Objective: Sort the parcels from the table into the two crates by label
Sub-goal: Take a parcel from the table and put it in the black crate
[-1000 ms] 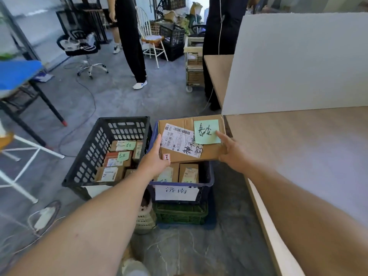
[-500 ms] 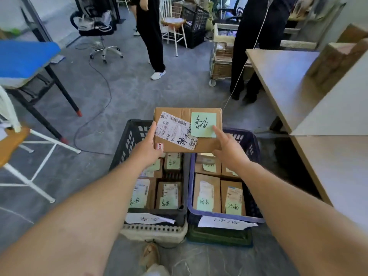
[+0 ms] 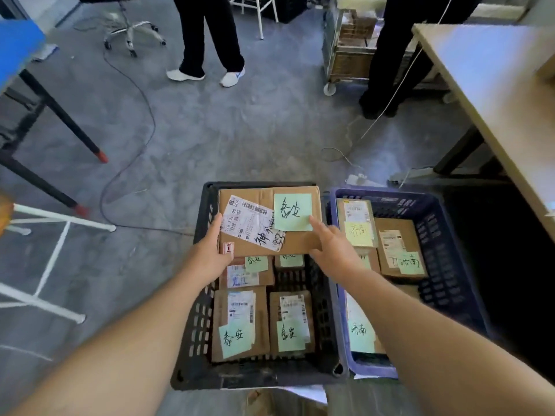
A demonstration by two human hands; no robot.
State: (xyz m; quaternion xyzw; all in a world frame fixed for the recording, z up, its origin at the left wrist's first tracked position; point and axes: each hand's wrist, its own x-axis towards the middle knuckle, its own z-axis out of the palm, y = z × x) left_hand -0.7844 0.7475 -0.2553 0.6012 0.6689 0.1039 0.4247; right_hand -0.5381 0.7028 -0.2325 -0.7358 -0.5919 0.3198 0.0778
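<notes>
While it is being held flat over the far end of the black crate (image 3: 192, 325), the cardboard parcel (image 3: 300, 243) is being gripped from both sides. Its left edge is being clasped by the left hand (image 3: 214, 253), thumb lying up along that edge, and its near right corner is being held by the right hand (image 3: 333, 250), whose forefinger is being stretched across the top to the corner of a green note (image 3: 292, 211). Handwritten characters are being displayed on that note, and a white shipping label (image 3: 249, 220) is being displayed beside it, stuck on at a slant. Whether the parcel is being rested on the crate's rim cannot be told. Smaller boxes (image 3: 240, 322) with similar green notes are being kept inside the black crate, below and nearer than the parcel. Just beside it on the right, a blue crate (image 3: 444, 265) is being used for other boxes (image 3: 399, 244) with green and yellow notes. Both crates are being kept on the grey floor (image 3: 240, 130), with the counter (image 3: 495, 85) at the far right. Beyond, two people (image 3: 210, 31) are being seen standing.
</notes>
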